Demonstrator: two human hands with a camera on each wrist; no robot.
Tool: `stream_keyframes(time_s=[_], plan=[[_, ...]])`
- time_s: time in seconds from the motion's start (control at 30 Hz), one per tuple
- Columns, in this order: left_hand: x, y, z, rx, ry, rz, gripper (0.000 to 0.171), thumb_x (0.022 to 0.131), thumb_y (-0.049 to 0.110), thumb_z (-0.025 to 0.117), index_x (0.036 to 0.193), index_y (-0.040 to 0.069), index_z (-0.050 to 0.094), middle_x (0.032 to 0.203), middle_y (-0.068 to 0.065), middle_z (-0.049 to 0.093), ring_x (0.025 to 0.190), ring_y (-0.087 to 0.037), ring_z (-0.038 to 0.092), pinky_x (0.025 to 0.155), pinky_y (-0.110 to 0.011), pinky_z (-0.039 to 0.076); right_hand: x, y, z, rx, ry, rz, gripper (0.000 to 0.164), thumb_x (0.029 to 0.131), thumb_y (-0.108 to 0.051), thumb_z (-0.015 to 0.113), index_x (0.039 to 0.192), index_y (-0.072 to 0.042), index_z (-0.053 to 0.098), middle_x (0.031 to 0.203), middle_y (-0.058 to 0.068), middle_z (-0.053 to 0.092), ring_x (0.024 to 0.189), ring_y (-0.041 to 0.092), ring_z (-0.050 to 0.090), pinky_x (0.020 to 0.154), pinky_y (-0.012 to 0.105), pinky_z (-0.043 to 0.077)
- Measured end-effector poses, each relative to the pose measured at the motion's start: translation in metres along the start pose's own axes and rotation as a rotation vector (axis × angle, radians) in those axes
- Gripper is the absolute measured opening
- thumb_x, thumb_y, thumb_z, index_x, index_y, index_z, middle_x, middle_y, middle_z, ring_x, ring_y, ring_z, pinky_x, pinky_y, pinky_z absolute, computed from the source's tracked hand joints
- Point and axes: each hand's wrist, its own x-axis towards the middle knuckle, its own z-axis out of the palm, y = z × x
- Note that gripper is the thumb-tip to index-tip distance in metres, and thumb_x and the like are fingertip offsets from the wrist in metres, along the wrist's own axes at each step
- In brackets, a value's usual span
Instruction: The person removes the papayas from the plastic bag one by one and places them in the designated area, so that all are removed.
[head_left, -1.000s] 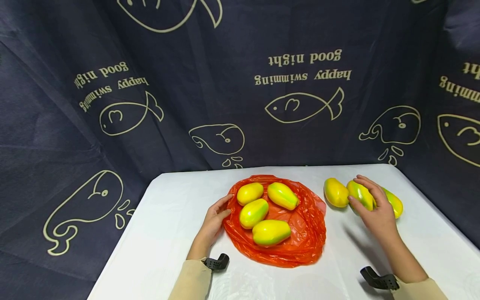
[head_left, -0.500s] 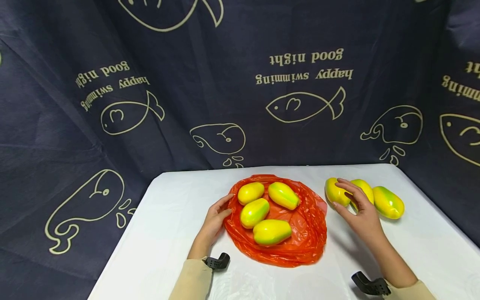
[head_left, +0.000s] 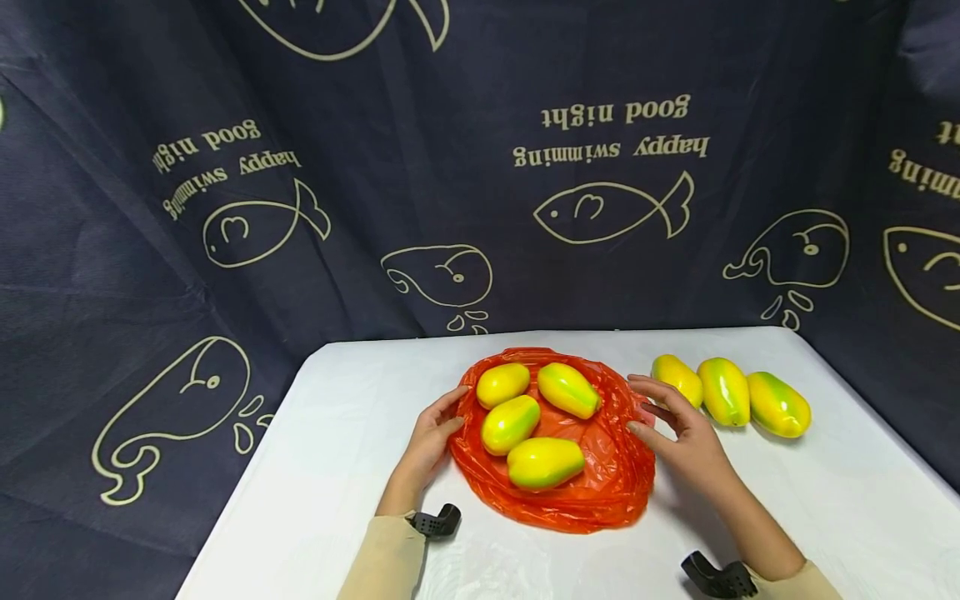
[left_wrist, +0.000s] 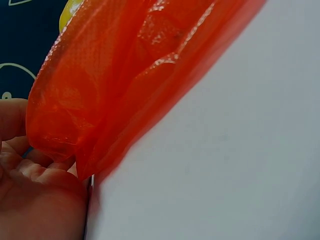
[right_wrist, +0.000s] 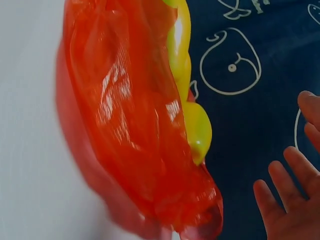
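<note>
Plastic of a bright, glossy red makes up the bag we see on the tabletop, spread into a rough round at the near middle of the scene. Its mouth gapes upward; the rim is bunched into soft, crinkled folds, with white glints along the creases, and the film looks translucent, turning paler where a thin layer lies over the white surface. Inside we count four smooth, shiny fruits, yellow blushed with green: one far left, another just nearer to us, one far right lying aslant with a green streak, and a plump one at the near side, laid crosswise. To the right of the bag, three similar fruits, left, middle and right, lie in a row. Our left hand is at the bag's left rim, thumb and forefinger apart there; whether its other fingers grip the film we cannot tell. Our right hand is at the right rim, thumb and fingers spread apart and holding nothing; whether the tips touch the plastic we cannot tell.
</note>
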Motion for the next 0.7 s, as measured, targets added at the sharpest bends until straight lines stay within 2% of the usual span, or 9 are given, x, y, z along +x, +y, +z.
stream_keyframes(time_s=[0.1, 0.3, 0.5, 0.7], plan=[[0.000, 0.000, 0.000, 0.001, -0.001, 0.002, 0.054, 0.095, -0.006, 0.046, 0.147, 0.008, 0.048, 0.157, -0.012, 0.042, 0.145, -0.029, 0.039, 0.109, -0.024, 0.046, 0.000, 0.000, 0.006, 0.007, -0.032, 0.006, 0.051, 0.088, -0.006, 0.073, 0.137, -0.012, 0.057, 0.141, 0.008, 0.056, 0.125, -0.009, 0.050, 0.098, 0.008, 0.047], [0.000, 0.001, 0.001, 0.006, -0.001, 0.007, 0.054, 0.095, -0.007, 0.046, 0.147, 0.008, 0.048, 0.157, -0.012, 0.042, 0.145, -0.030, 0.039, 0.108, -0.023, 0.047, 0.000, 0.002, 0.018, 0.038, -0.094, 0.003, 0.053, 0.088, -0.007, 0.074, 0.137, -0.013, 0.057, 0.138, 0.012, 0.058, 0.126, -0.009, 0.048, 0.100, 0.009, 0.047], [0.001, 0.000, 0.000, -0.001, -0.009, -0.001, 0.054, 0.096, -0.005, 0.046, 0.148, 0.009, 0.048, 0.157, -0.010, 0.041, 0.145, -0.029, 0.039, 0.108, -0.024, 0.047, -0.001, 0.003, 0.029, 0.033, -0.155, 0.027, 0.052, 0.088, -0.013, 0.075, 0.137, -0.017, 0.058, 0.142, 0.005, 0.057, 0.128, -0.010, 0.045, 0.102, 0.009, 0.044], [0.001, -0.001, -0.001, 0.002, -0.012, -0.001, 0.054, 0.096, -0.004, 0.046, 0.148, 0.010, 0.048, 0.158, -0.010, 0.041, 0.145, -0.030, 0.040, 0.108, -0.026, 0.047, -0.001, 0.005, 0.038, 0.080, -0.242, 0.028, 0.054, 0.088, -0.016, 0.075, 0.138, -0.012, 0.057, 0.144, 0.008, 0.056, 0.129, -0.008, 0.046, 0.104, 0.020, 0.050]])
